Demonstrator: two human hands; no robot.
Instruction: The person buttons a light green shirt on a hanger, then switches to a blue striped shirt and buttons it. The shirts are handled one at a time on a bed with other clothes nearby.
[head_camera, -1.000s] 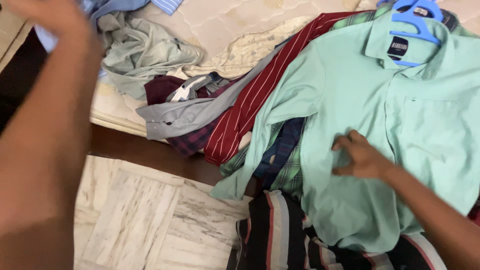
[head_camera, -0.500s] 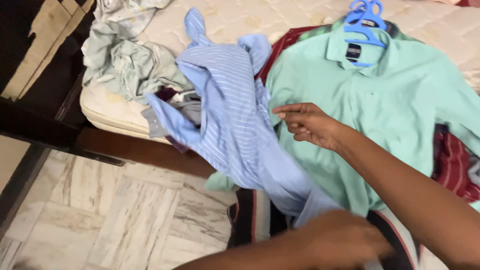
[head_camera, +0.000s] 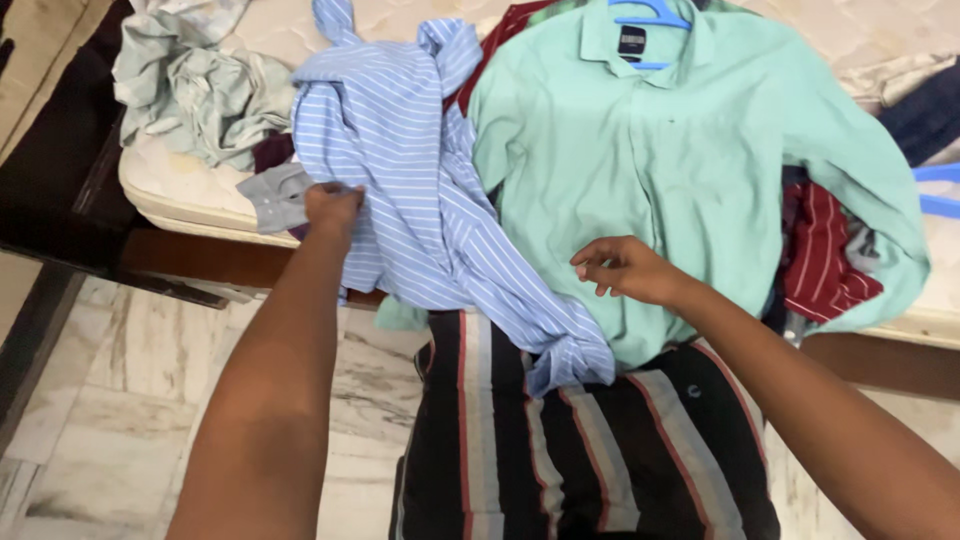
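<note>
A blue white-striped shirt (head_camera: 420, 190) lies crumpled across the mattress edge, one sleeve trailing down over my striped dark garment. My left hand (head_camera: 332, 205) pinches its left edge. A mint green shirt (head_camera: 660, 170) on a blue hanger (head_camera: 652, 14) lies flat to the right of it. My right hand (head_camera: 625, 268) rests on the green shirt's lower front, fingers loosely curled, holding nothing that I can see.
A pale green crumpled shirt (head_camera: 205, 90) lies at the mattress's (head_camera: 175, 195) left corner, above a grey cuff (head_camera: 275, 198). Red striped clothes (head_camera: 825, 255) lie under the green shirt on the right. A dark wooden bed frame (head_camera: 190, 262) borders the marble floor (head_camera: 110, 420).
The blue striped shirt has come down from the air onto the bed beside the green one. My left hand moved up to its left edge. My right hand dropped lower on the green shirt.
</note>
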